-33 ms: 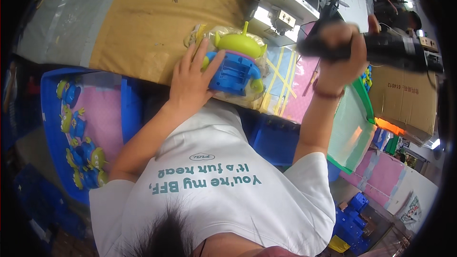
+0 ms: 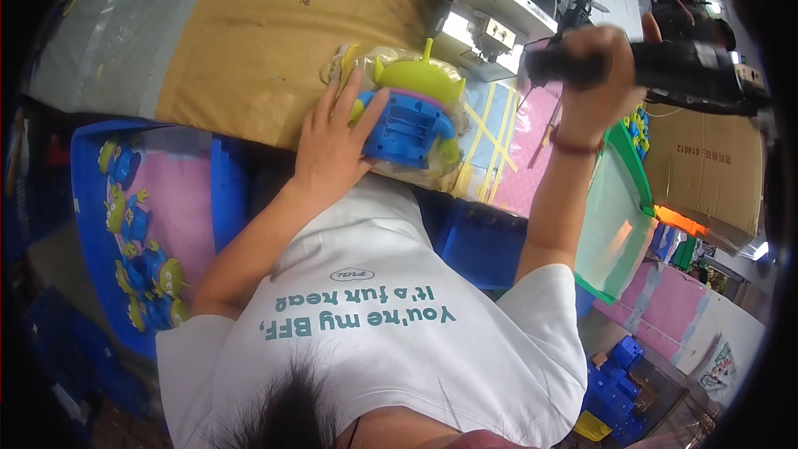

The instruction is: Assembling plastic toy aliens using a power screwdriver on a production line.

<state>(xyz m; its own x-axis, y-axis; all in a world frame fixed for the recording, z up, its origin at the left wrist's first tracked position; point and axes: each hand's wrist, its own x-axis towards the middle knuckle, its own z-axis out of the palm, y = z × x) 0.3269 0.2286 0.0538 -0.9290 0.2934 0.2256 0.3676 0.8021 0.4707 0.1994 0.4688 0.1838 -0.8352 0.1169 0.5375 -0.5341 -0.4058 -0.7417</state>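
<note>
A toy figure (image 2: 409, 120) with a light green head and a blue body lies on a clear plastic-wrapped pad at the table's near edge. Its blue back faces up, showing a recessed compartment. My left hand (image 2: 331, 129) rests against its left side, fingers stretched and spread, the thumb over the edge of the blue body. Off to the right and raised above the table, my right hand (image 2: 605, 87) is wrapped round a black handheld tool (image 2: 682, 75), which looks like a power tool. Motion blur hides its tip and exact kind.
At left, a blue bin (image 2: 83, 191) holds several similar toys (image 2: 141, 274). More lie at the table's far edge. White equipment (image 2: 503, 25) stands beyond the work spot. A green-rimmed tray (image 2: 615, 224) and a cardboard box (image 2: 706, 170) are at right.
My right hand has shifted slightly to the right with the black tool, which has tilted a little. My left hand and the toy figure stay put.
</note>
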